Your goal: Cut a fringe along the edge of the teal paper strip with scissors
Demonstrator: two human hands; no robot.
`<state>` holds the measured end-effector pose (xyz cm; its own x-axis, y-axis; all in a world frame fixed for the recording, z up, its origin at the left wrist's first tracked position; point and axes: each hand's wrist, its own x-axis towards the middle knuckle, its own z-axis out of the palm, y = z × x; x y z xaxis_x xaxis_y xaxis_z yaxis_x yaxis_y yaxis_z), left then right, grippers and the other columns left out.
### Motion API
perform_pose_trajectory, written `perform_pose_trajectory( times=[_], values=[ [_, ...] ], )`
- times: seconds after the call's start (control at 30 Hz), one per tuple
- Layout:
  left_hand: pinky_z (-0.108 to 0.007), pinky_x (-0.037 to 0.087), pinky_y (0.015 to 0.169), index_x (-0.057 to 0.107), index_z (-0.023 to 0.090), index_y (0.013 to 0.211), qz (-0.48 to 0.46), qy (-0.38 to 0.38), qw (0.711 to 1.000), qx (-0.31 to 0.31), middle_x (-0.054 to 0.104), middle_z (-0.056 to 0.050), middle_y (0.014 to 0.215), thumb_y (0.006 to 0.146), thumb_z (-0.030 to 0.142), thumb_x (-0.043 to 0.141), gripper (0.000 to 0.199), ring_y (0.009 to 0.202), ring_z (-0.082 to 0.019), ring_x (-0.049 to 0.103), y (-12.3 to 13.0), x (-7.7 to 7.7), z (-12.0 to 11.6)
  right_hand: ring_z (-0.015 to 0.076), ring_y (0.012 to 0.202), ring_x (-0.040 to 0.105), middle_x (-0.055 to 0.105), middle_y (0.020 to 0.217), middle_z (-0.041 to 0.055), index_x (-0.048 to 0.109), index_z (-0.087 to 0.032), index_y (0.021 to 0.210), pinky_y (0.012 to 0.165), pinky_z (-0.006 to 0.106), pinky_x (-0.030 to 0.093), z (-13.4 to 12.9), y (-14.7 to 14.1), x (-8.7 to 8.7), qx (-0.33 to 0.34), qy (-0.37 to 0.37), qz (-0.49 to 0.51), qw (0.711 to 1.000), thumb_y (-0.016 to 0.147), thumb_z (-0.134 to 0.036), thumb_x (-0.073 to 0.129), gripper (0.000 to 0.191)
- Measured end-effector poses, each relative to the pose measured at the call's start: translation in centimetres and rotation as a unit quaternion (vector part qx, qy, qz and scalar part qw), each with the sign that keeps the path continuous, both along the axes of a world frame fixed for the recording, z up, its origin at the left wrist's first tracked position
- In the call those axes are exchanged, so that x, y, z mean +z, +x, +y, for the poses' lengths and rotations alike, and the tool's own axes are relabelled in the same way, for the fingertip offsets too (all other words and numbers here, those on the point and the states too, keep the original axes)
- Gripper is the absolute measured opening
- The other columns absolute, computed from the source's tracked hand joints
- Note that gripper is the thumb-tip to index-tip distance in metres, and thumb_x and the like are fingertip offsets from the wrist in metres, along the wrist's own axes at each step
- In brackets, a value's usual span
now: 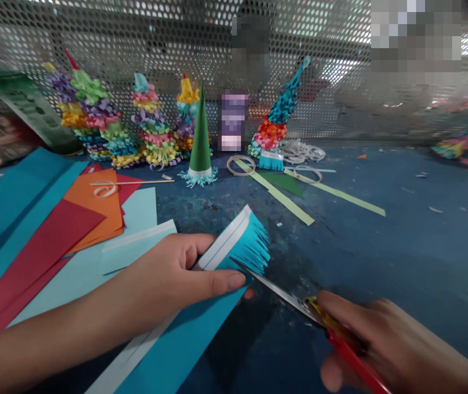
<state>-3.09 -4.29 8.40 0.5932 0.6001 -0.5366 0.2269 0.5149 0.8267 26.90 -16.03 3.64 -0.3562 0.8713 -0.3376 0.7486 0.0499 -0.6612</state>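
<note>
A long strip of blue paper (pixel 193 339) with a white band along one edge is pinched in my left hand (pixel 193 273), thumb on top. Its far end is cut into a fringe (pixel 256 241) that curls to the right. My right hand (pixel 369 334) grips a pair of scissors (pixel 287 295) with red and yellow handles. The blade tips lie at the strip, where the fringe begins, just past my left thumb. Beyond my hands stands a green paper cone (pixel 202 137) with a light blue fringe around its base.
Several fringed multicoloured cones (pixel 147 120) line the perforated metal panel (pixel 168 38). Blue, red and orange sheets (pixel 94 205) overlap at left, near a thin stick (pixel 147 181). Tape rings (pixel 241 166) and pale green strips (pixel 287 203) lie mid-table. A green bottle (pixel 24 98) leans at far left.
</note>
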Motion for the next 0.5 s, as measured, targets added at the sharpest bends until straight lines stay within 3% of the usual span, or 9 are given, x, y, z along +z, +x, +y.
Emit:
perform_pose_trajectory(
  times=[0.1, 0.17, 0.27, 0.37, 0.5],
  values=[
    [-0.015, 0.056, 0.07, 0.086, 0.024, 0.081, -0.047, -0.009, 0.999, 0.001, 0.084, 0.005, 0.081, 0.083, 0.03, 0.091, 0.008, 0.075, -0.012, 0.073, 0.2, 0.0, 0.1, 0.0159, 0.046, 0.066, 0.082, 0.066, -0.0058, 0.064, -0.03, 0.092, 0.045, 0.023, 0.039, 0.5, -0.7, 0.1, -0.012, 0.018, 0.009, 1.0, 0.092, -0.025, 0.064, 0.005],
    [-0.013, 0.056, 0.072, 0.086, 0.024, 0.076, -0.061, -0.01, 0.998, 0.0, 0.083, 0.006, 0.078, 0.084, 0.029, 0.089, 0.01, 0.075, -0.01, 0.073, 0.3, 0.0, 0.0, 0.0153, 0.042, 0.061, 0.077, 0.057, -0.006, 0.06, -0.029, 0.086, 0.042, 0.024, 0.033, 0.5, -1.2, 0.1, -0.025, 0.008, -0.002, 1.0, 0.09, -0.028, 0.069, 0.01],
    [-0.017, 0.057, 0.074, 0.087, 0.024, 0.076, -0.032, -0.005, 0.999, 0.005, 0.084, 0.004, 0.079, 0.086, 0.034, 0.088, 0.014, 0.077, -0.013, 0.075, 0.3, 0.0, 0.0, 0.0155, 0.043, 0.06, 0.071, 0.055, -0.0063, 0.062, -0.029, 0.089, 0.042, 0.025, 0.03, 0.1, -1.3, 0.1, -0.04, 0.018, -0.03, 0.999, 0.084, -0.032, 0.077, 0.016],
    [-0.021, 0.059, 0.076, 0.087, 0.025, 0.078, -0.002, 0.042, 0.999, 0.003, 0.086, 0.002, 0.085, 0.084, 0.04, 0.089, 0.017, 0.084, -0.018, 0.077, 0.0, -0.1, 0.0, 0.015, 0.043, 0.057, 0.067, 0.058, -0.0062, 0.064, -0.03, 0.094, 0.041, 0.025, 0.03, -0.4, -1.0, -0.2, -0.026, 0.087, -0.019, 0.996, 0.081, -0.036, 0.078, 0.019],
    [-0.021, 0.058, 0.074, 0.087, 0.025, 0.079, 0.015, 0.095, 0.995, 0.006, 0.086, 0.001, 0.085, 0.086, 0.041, 0.087, 0.018, 0.083, -0.019, 0.078, 0.0, -0.5, 0.0, 0.0144, 0.043, 0.055, 0.064, 0.059, -0.0062, 0.063, -0.03, 0.096, 0.041, 0.026, 0.029, -0.7, -0.7, -0.6, -0.014, 0.102, 0.011, 0.995, 0.088, -0.046, 0.074, 0.021]
  ],
)
